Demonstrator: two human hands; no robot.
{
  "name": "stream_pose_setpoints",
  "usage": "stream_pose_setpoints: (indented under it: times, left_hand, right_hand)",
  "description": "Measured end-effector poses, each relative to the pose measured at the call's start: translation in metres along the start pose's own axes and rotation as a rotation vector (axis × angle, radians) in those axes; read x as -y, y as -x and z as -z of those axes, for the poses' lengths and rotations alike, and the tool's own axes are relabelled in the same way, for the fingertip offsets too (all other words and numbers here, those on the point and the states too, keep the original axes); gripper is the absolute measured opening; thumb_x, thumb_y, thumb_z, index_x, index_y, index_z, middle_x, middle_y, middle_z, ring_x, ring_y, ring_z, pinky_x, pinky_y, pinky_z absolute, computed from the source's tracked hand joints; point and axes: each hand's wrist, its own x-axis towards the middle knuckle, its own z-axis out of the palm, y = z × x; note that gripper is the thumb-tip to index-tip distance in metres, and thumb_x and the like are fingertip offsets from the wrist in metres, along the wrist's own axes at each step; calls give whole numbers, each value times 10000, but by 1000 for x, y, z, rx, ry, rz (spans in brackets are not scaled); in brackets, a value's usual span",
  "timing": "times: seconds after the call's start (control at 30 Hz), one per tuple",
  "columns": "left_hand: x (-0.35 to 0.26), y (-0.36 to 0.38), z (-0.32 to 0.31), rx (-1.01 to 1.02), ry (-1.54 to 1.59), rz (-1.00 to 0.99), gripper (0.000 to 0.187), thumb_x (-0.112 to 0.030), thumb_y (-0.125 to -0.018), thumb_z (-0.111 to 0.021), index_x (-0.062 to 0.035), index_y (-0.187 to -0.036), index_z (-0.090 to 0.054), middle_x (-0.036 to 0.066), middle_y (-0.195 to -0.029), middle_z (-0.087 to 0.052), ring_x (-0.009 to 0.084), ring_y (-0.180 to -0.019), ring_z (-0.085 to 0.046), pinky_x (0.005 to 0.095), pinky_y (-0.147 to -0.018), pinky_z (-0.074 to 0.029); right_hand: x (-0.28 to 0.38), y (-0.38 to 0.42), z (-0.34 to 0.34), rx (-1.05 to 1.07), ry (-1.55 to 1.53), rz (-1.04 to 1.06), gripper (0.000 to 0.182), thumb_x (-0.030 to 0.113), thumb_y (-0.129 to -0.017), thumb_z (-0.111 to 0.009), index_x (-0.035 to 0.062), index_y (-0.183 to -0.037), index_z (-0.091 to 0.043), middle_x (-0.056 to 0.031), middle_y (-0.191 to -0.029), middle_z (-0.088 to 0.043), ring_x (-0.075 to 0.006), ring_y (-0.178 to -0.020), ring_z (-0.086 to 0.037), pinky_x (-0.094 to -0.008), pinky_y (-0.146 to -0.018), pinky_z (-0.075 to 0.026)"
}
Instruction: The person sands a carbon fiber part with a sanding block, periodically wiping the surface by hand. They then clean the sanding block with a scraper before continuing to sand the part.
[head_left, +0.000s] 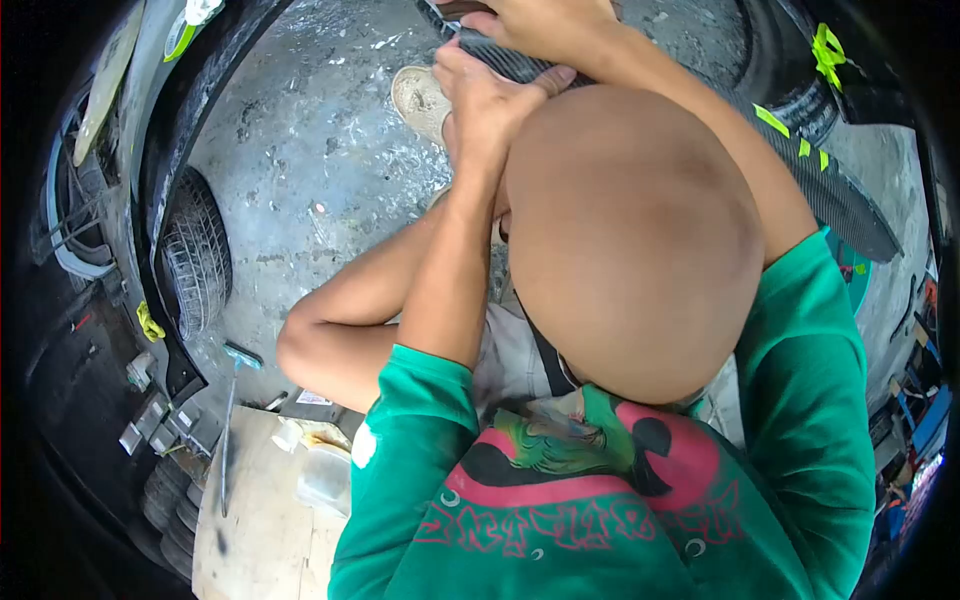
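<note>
A long dark panel with a carbon-fibre weave (505, 62) runs from the top centre, behind my knee and right arm, to the right. My left hand (488, 92) is closed round its near end, thumb along the edge and fingers on the far side. Just above it, my right hand (535, 25) bends over the same end, fingers pressed at its top edge beside a small brown thing (462, 8). What the right fingers hold is cut off by the frame's top. Yellow-green tape strips (771, 121) stick to the panel further right.
My bent knee (630, 230) fills the centre. A black curved car part (160, 150) stands left, a tyre (195, 255) behind it. Lower left are a squeegee (242, 357) and a board (255, 480) bearing a plastic tub (325, 478). The floor (300, 150) is paint-spotted concrete.
</note>
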Motion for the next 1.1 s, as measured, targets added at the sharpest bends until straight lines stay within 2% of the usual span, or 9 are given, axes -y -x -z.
stream_pose_setpoints:
  times: [0.2, 0.37, 0.5, 0.6, 0.67, 0.77, 0.83, 1.0, 1.1]
  left_hand:
    - [13, 3, -13, -133, 9, -76, 1178, -500, -641, -973, 111, -1417, -332, 326, -1344, -451, 458, -1299, -486, 485, -1077, -440]
    - [3, 3, -10, -114, 37, -50, 1154, -437, -643, -990, 134, -1395, -326, 334, -1330, -444, 452, -1309, -454, 478, -1107, -409]
    - [12, 0, -8, -15, -23, 70, 1126, -435, -618, -1001, 126, -1348, -352, 336, -1331, -446, 453, -1315, -451, 465, -1104, -411]
    - [22, -4, -24, -147, -5, 11, 1143, -414, -620, -1004, 123, -1380, -341, 329, -1346, -448, 455, -1315, -452, 462, -1110, -406]
    - [20, 2, -21, -233, -26, -55, 1030, -426, -604, -1022, -15, -1348, -440, 174, -1222, -548, 329, -1181, -570, 481, -957, -497]
    - [16, 8, -18, -248, 29, -122, 1048, -417, -579, -1036, 2, -1330, -436, 178, -1197, -560, 307, -1188, -569, 485, -950, -498]
    - [-1, 8, -8, -120, 51, -44, 1078, -367, -665, -977, 94, -1420, -360, 281, -1346, -476, 411, -1296, -498, 454, -1077, -451]
    - [-3, 13, -5, -76, 77, -2, 988, -335, -688, -990, 57, -1372, -394, 193, -1262, -538, 317, -1188, -593, 444, -947, -542]
    - [8, 4, -11, -181, 75, -71, 943, -286, -657, -1025, 51, -1319, -445, 172, -1205, -589, 279, -1087, -645, 429, -905, -572]
  right_hand:
    - [3, 60, 67, 210, 188, -67, 349, 175, -895, -745, 205, -1243, -750, -132, -962, -648, -376, -836, -675, -479, -718, -534]
    - [22, 11, 30, 168, 89, -203, 259, 257, -933, -685, 174, -1176, -722, -137, -983, -675, -375, -908, -690, -476, -778, -556]
    - [2, 9, 5, 34, -25, 19, 260, 223, -917, -689, 181, -1172, -717, -152, -996, -676, -384, -943, -682, -484, -811, -550]
    - [1, 53, 53, 103, 87, -45, 401, 143, -897, -769, 217, -1290, -742, -89, -981, -665, -327, -879, -678, -425, -753, -545]
    - [3, 60, 63, 212, 126, -133, 395, 147, -897, -769, 220, -1284, -744, -82, -994, -667, -320, -886, -678, -418, -759, -547]
    - [10, 56, 52, 140, 92, -175, 408, 163, -903, -770, 229, -1304, -740, -78, -956, -647, -317, -874, -669, -412, -747, -537]
    - [21, 24, 36, 156, 79, -260, 276, 217, -906, -709, 182, -1179, -725, -148, -987, -661, -377, -932, -683, -480, -794, -550]
    - [-9, 69, 59, 73, 121, -32, 442, 138, -891, -787, 208, -1324, -734, -82, -909, -632, -318, -846, -662, -412, -741, -538]
    - [-28, 122, 106, 165, 118, -190, 421, 182, -893, -783, 238, -1308, -740, -68, -919, -656, -306, -864, -683, -394, -746, -556]
